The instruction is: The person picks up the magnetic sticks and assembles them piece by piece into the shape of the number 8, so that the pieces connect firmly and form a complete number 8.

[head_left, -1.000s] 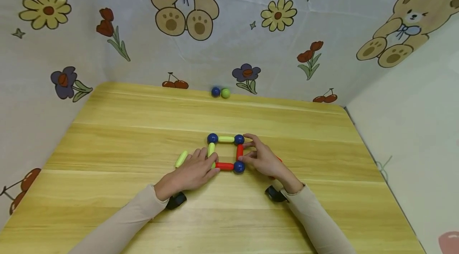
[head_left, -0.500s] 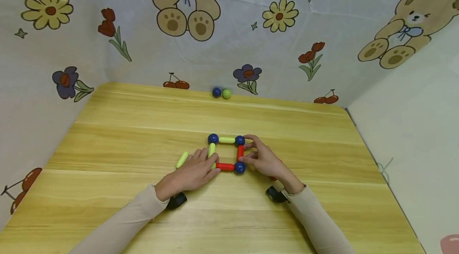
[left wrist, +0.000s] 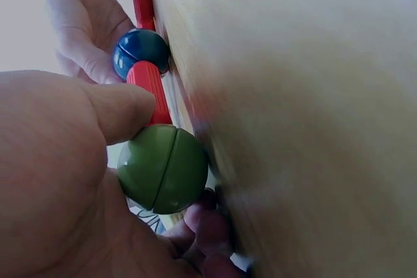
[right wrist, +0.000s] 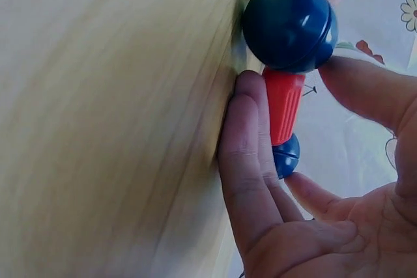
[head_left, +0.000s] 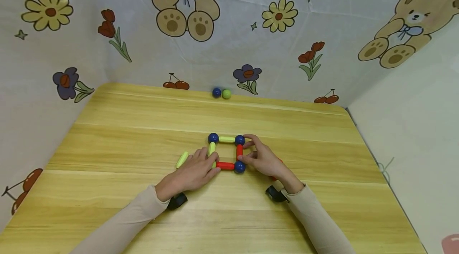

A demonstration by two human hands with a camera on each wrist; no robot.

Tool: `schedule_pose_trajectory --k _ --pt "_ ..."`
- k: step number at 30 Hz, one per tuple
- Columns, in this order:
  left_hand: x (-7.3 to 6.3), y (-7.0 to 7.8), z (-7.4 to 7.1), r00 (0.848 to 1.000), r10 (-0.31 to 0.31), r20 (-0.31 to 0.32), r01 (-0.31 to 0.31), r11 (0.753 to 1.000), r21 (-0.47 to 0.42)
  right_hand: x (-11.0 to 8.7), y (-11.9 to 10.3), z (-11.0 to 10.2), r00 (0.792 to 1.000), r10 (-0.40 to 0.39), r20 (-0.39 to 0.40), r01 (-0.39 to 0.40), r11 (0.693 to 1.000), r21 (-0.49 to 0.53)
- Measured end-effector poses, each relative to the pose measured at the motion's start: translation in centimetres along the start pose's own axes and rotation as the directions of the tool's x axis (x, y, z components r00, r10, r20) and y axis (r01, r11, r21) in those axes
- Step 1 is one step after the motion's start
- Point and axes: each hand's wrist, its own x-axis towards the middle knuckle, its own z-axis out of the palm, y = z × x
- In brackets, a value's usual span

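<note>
Balls and rods join in a flat square on the table. My left hand [head_left: 195,169] holds the green ball [left wrist: 163,168] at its near left corner, thumb beside the red rod [head_left: 225,166] of the near side. My right hand [head_left: 263,159] holds the right side: its thumb touches the near blue ball [right wrist: 290,27], other fingers lie along the second red rod [right wrist: 284,105], and the index finger reaches the far right blue ball [head_left: 239,140]. Yellow-green rods [head_left: 226,139] form the far and left sides, meeting at another blue ball [head_left: 213,138]. My left hand mostly hides the green ball in the head view.
A loose yellow-green rod [head_left: 182,159] lies just left of my left hand. Something red [head_left: 275,178] shows partly behind my right wrist. At the back edge sit a blue ball [head_left: 216,92] and a light green ball [head_left: 226,93], against the patterned cloth [head_left: 201,58].
</note>
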Motion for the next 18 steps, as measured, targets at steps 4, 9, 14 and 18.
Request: schedule_pose_trajectory --k 4,9,14,18 --pt "0.2 0.1 0.1 0.999 -0.006 -0.032 0.006 1.0 0.016 -0.1 -0.1 -0.1 1.0 -0.02 0.02 0.019 1.0 0.008" --pt "0.5 0.2 0.1 0.998 -0.004 -0.067 0.007 0.999 0.032 -0.1 0.1 -0.3 0.996 -0.054 0.073 0.054 0.999 0.0" --pt "0.6 0.2 -0.7 0.998 -0.044 -0.035 0.044 0.999 0.013 0.2 0.3 -0.2 0.992 -0.086 0.09 0.087 0.996 -0.009" --pt "0.3 0.0 -2.4 0.997 -0.057 -0.059 0.057 0.998 0.003 0.3 0.3 -0.1 0.993 -0.092 0.078 0.093 0.996 -0.014"
